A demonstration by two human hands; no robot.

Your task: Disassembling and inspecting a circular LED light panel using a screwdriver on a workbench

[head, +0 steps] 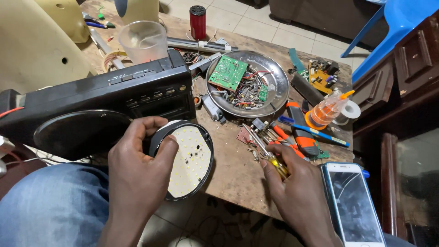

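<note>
The left hand [139, 167] has its grip clamped on a round lamp [185, 160], thumb over the upper rim and fingers along the left side, holding the white LED face up and tilted; the lamp overhangs the table's [233, 169] near edge, half above the tiled floor [192, 228]. Just left of it a black radio [105, 98] lies along the near left edge, its round speaker touching the hand. The right hand [297, 192] is at the near right edge, grip closed on a yellow-handled screwdriver [270, 158] whose shaft points up-left toward a small red board [243, 136] and loose tools. A phone [354, 203] lies just right of that hand, past the table's corner. Bare table shows only in a strip between lamp and screwdriver; beyond it a steel dish [274, 80] of parts with a green board [227, 72] fills the middle. An orange cutter [302, 135] and a clear bottle [327, 110] crowd the right edge, with a solder spool [350, 112] beside them. At the far edge stand a plastic cup [144, 41] and a red cylinder [197, 22].
</note>
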